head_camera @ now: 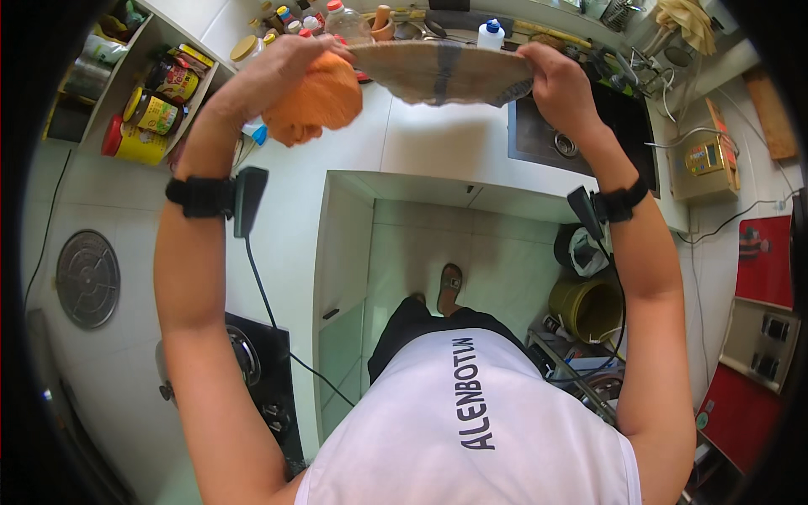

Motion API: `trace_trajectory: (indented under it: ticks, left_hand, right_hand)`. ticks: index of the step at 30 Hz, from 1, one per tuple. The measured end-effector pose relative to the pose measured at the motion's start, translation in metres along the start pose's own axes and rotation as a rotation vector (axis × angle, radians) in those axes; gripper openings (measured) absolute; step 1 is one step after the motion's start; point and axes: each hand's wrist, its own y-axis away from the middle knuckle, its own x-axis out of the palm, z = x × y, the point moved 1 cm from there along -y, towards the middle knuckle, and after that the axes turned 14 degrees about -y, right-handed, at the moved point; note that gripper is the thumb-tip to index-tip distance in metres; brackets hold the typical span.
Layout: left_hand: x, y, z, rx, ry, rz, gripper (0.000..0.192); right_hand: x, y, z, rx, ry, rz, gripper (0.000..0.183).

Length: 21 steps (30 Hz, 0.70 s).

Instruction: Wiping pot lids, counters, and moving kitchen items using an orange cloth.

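Observation:
Both arms are raised ahead of me over the white counter. My left hand (278, 72) holds one end of a beige cloth (442, 72) with a dark stripe, and an orange cloth (319, 101) hangs bunched beneath that same hand. The beige cloth's other end is pinched by my right hand (558, 85), and it spans the gap between them, sagging slightly at its lower edge. Behind it stands a white bottle with a blue cap (491, 35). Below my right hand lies the sink (549, 142) with its drain.
Jars (151, 110) fill a shelf at the upper left, and bottles stand along the back. A gas hob (259, 379) is set in the left counter. An olive bucket (584, 309) and a lined bin (584, 252) are on the right. Cables run from both wrist straps.

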Motion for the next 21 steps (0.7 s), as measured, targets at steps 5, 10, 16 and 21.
trace_trajectory:
  ticks: [5, 10, 16, 21]
  left_hand:
    - [0.076, 0.015, 0.041, 0.004, -0.015, 0.198, 0.044]
    - [0.165, 0.04, 0.08, -0.091, 0.045, 0.351, 0.038]
    - [0.15, 0.051, 0.081, -0.079, 0.113, 0.421, 0.04]
    - [0.107, -0.008, 0.093, -0.061, 0.145, 0.412, 0.042]
  right_hand:
    - [0.031, 0.065, -0.014, 0.034, -0.046, 0.062, 0.021]
    - [0.084, 0.14, -0.04, 0.208, -0.092, 0.247, 0.019]
    - [0.068, 0.128, -0.018, 0.254, -0.123, 0.311, 0.024]
    - [0.069, 0.066, -0.047, 0.217, -0.091, 0.255, 0.023]
